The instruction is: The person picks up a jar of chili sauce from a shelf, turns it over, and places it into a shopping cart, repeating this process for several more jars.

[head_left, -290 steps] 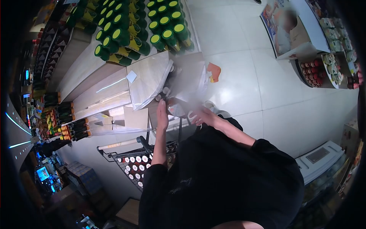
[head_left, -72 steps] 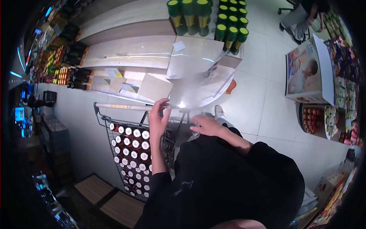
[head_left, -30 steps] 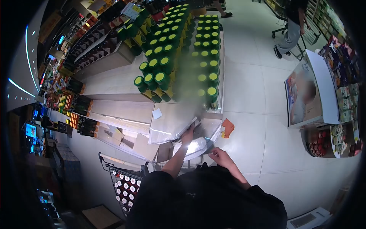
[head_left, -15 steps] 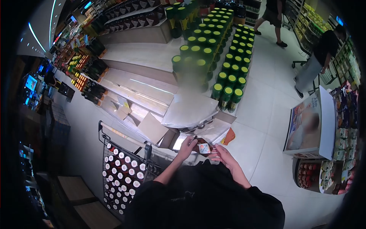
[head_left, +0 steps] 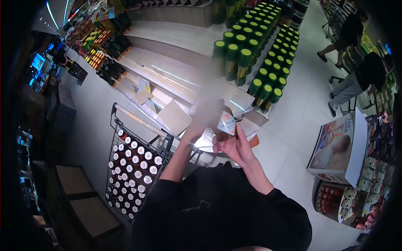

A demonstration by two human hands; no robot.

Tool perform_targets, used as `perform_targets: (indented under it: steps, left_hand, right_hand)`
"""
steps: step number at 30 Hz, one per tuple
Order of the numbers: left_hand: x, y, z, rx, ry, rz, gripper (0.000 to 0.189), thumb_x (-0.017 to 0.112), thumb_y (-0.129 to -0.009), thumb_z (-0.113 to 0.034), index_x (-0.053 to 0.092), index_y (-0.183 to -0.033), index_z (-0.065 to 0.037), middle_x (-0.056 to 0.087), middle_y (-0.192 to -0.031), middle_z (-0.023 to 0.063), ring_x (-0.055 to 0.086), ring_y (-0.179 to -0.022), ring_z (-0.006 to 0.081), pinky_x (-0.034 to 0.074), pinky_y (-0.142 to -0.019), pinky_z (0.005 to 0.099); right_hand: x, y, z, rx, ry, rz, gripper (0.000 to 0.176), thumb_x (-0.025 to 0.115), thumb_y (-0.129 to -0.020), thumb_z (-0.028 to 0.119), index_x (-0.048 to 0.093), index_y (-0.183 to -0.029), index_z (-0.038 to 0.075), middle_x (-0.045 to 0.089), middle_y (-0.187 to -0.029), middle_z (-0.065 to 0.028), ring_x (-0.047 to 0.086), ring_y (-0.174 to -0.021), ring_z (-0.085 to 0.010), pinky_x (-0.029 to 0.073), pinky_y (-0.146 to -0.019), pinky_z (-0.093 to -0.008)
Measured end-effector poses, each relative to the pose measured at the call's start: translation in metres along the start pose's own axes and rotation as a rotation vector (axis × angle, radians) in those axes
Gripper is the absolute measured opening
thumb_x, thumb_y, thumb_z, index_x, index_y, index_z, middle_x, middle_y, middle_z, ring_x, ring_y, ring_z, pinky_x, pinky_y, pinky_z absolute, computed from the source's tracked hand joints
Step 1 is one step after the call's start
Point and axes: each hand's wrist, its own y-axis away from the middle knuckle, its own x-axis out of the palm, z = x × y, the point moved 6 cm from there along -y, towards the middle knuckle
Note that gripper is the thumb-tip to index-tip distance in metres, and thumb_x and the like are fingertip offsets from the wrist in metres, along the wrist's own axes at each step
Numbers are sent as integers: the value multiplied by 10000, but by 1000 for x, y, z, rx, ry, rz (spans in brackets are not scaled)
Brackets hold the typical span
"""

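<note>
A dark amber bottle with a white label is held up in front of me, above the low end of the display shelf. My right hand is wrapped round its lower part, fingers and thumb on either side. My left hand is raised at the bottle's upper left; a blurred patch of the view covers its fingers, so their grip cannot be made out. Brown cardboard lies on the shelf to the left of the hands.
A shopping cart full of white-capped bottles stands at the left. Rows of green bottles stand on the shelf ahead. A poster stand is at the right. Two people with carts are at the upper right.
Both hands have lifted the bottle upward, and it now stands more upright with its label facing me. The view has shifted, and the walking person at the upper right has moved further right.
</note>
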Motion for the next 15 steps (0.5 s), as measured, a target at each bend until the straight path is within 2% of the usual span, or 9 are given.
perform_targets:
  steps: [1,3,4,5,7,10,15]
  left_hand:
    - [2,2,0,-6,5,-8,457,557,-955,-267,510,-1339,-22,612,-1215,98,573,-1119,190,456,-966,337]
    - [-4,1,2,-43,108,-174,443,595,-930,-218,522,-1317,-15,625,-1173,90,569,-1120,184,448,-977,331]
    - [-14,-5,14,23,110,-157,461,618,-919,-193,478,-1322,-18,626,-1143,134,615,-1057,227,501,-913,349]
    - [-13,-3,9,20,110,-157,461,618,-919,-193,478,-1322,-18,626,-1143,134,615,-1057,227,501,-913,349]
    - [0,2,-1,-42,362,-2,494,629,-917,-202,420,-1327,-21,613,-1137,200,655,-990,291,556,-826,382]
    - [1,4,-4,-46,452,-37,544,649,-906,-200,367,-1337,-22,602,-1129,234,677,-933,335,587,-754,405]
    - [6,9,-14,-24,362,-69,498,639,-913,-200,413,-1313,-9,590,-1159,222,656,-1003,337,585,-789,402]
  right_hand:
    - [5,-1,-5,10,-4,-3,655,217,-1020,579,490,-1303,55,622,-1035,-186,598,-823,-306,473,-788,-400]
    - [22,-4,-8,-9,-163,69,682,205,-1008,605,492,-1303,60,613,-999,-175,589,-805,-302,464,-759,-386]
    - [26,-4,-10,-8,-144,35,694,194,-1004,615,495,-1302,65,605,-978,-164,581,-797,-283,456,-744,-374]
    - [29,-6,-11,-7,-147,33,694,194,-1004,615,495,-1302,65,605,-978,-164,581,-797,-283,456,-744,-374]
    - [33,-7,-11,-19,-43,41,696,191,-1002,620,495,-1297,68,606,-1003,-155,586,-817,-258,457,-743,-364]
    - [34,-7,-14,11,27,18,683,189,-1008,615,483,-1305,74,607,-1027,-141,588,-833,-232,458,-735,-350]
    - [36,-7,-12,-7,81,-52,631,191,-1026,577,470,-1301,83,611,-1055,-132,589,-823,-220,460,-726,-336]
